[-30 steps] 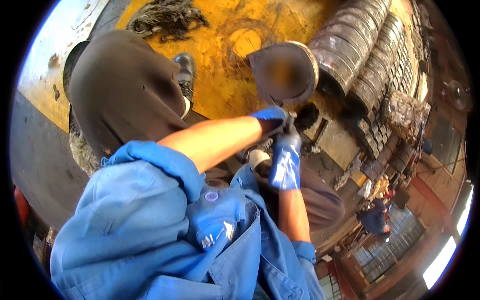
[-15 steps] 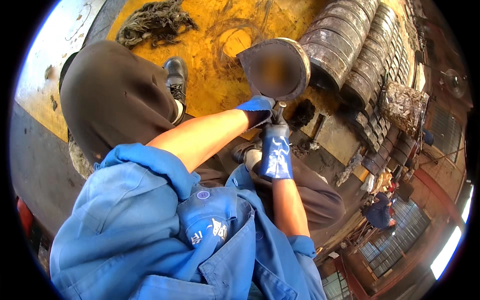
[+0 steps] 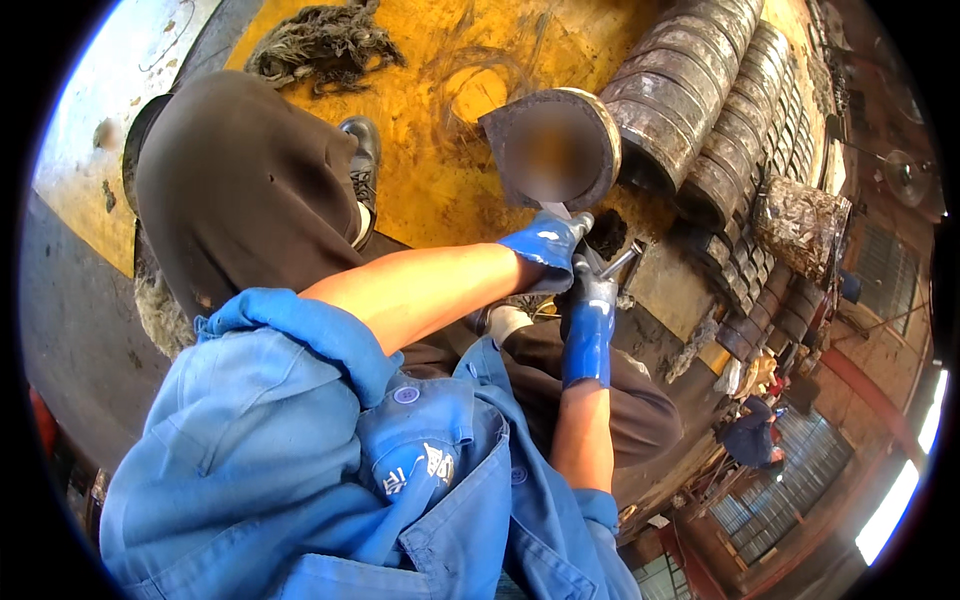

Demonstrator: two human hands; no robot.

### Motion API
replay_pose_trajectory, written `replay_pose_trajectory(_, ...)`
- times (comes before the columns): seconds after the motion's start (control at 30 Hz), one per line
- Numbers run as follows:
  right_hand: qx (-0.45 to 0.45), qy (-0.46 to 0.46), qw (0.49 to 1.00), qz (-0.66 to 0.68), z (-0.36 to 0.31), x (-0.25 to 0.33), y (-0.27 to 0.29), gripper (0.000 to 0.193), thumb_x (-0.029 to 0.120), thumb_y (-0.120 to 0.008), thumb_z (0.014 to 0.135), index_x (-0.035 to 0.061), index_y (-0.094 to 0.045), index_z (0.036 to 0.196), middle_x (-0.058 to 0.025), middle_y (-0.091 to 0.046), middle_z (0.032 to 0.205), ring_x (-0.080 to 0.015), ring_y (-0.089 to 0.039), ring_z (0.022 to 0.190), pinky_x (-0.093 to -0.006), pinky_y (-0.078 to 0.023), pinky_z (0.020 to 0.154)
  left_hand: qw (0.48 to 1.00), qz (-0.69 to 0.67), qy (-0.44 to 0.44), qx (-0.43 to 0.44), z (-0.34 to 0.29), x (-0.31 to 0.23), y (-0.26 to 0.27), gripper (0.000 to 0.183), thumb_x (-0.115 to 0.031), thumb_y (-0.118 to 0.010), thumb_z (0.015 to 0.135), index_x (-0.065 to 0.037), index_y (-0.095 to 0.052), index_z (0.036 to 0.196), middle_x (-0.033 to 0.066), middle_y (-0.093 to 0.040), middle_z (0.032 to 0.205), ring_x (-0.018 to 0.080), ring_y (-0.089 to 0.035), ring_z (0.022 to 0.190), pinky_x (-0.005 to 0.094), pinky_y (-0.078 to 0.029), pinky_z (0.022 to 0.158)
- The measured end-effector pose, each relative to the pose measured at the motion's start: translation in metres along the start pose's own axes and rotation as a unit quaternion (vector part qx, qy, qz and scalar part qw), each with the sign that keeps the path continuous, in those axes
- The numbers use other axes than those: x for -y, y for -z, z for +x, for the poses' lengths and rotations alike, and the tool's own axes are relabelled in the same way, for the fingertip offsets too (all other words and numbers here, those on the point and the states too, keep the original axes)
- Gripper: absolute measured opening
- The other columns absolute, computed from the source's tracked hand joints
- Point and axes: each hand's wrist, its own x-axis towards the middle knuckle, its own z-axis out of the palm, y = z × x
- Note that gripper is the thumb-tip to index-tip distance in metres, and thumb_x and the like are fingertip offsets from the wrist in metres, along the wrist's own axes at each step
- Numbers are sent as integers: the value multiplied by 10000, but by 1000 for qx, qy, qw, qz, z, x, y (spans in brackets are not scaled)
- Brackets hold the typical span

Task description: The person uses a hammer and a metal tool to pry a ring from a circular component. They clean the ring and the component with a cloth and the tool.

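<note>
Both my hands wear blue gloves and meet just below a round dark metal part (image 3: 590, 120) that stands on the yellow floor. My left hand (image 3: 545, 250) is curled around the pale tip of a metal tool (image 3: 618, 262), which touches the part's lower edge. Right behind it, my right hand (image 3: 590, 320) grips the same tool's handle. The face of the round part is blurred. My bare forearms come out of rolled blue sleeves.
Rows of stacked dark metal rings (image 3: 700, 110) run along the right. A heap of fibrous rags (image 3: 320, 45) lies at the top. My dark-trousered knee (image 3: 240, 180) and black shoe (image 3: 362, 150) are at left. A person in blue (image 3: 750, 440) is at far right.
My hands stay at the round part's lower edge with the tool. They have shifted slightly left, and the view has tilted a little.
</note>
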Motion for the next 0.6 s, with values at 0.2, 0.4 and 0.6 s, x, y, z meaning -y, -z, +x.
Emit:
replay_pose_trajectory(0.2,2,4,999,52,18,-6,-24,143,91,-554,820,0,-654,865,-28,-560,620,-129,-495,476,-271,-363,425,999,-7,27,24,15,2,21,320,-304,-493,966,5,-546,899,70,-542,645,144,-492,506,305,-386,466)
replay_pose_trajectory(0.4,50,84,989,111,28,-27,-28,224,59,-538,829,-52,-661,980,-80,-661,788,-162,-614,646,-299,-472,544,1000,5,11,5,16,11,28,348,-339,-471,970,-3,-553,928,87,-551,686,161,-507,544,315,-405,499)
replay_pose_trajectory(0.6,134,86,975,153,59,-40,-35,213,6,-531,846,-51,-623,1029,-55,-633,842,-142,-584,712,-269,-468,606,999,-24,38,-2,30,7,40,380,-374,-449,974,-11,-559,957,103,-561,728,178,-523,583,325,-424,532)
